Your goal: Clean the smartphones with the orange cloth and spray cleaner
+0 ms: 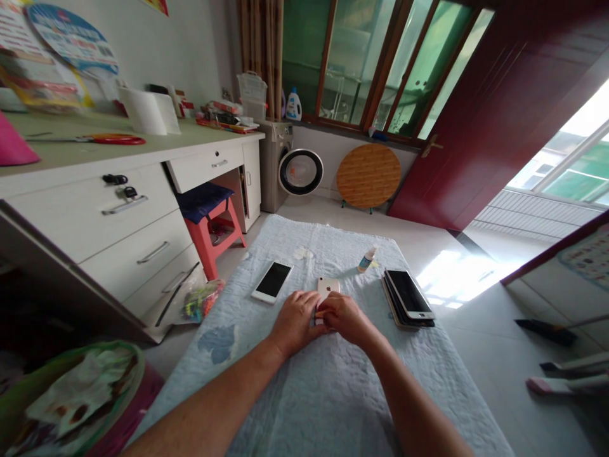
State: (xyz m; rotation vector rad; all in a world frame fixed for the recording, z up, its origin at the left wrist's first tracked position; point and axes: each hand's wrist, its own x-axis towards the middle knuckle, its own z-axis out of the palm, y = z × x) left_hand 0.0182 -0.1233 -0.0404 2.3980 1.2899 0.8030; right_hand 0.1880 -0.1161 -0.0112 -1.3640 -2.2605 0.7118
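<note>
A gold phone [328, 286] lies back up on the cloth-covered table, its lower part hidden by my hands. My left hand [295, 322] rests against its left side with the fingers bent together. From the right, my right hand [346, 320] curls over the phone's lower end, touching my left hand; what its fingers pinch is too small to make out. A white phone [273, 281] with a dark screen lies to the left. On the right is a stack of phones [408, 296], a white-framed one on top. Behind it stands a small bottle [366, 259] with a white cap.
The blue patterned cloth [304, 393] covers the table. A waste bin [137, 387] is at the lower left, near a plastic bag [200, 298] and a red stool [209, 244]. Drawers [137, 238] line the left; a round board [369, 176] leans at the back.
</note>
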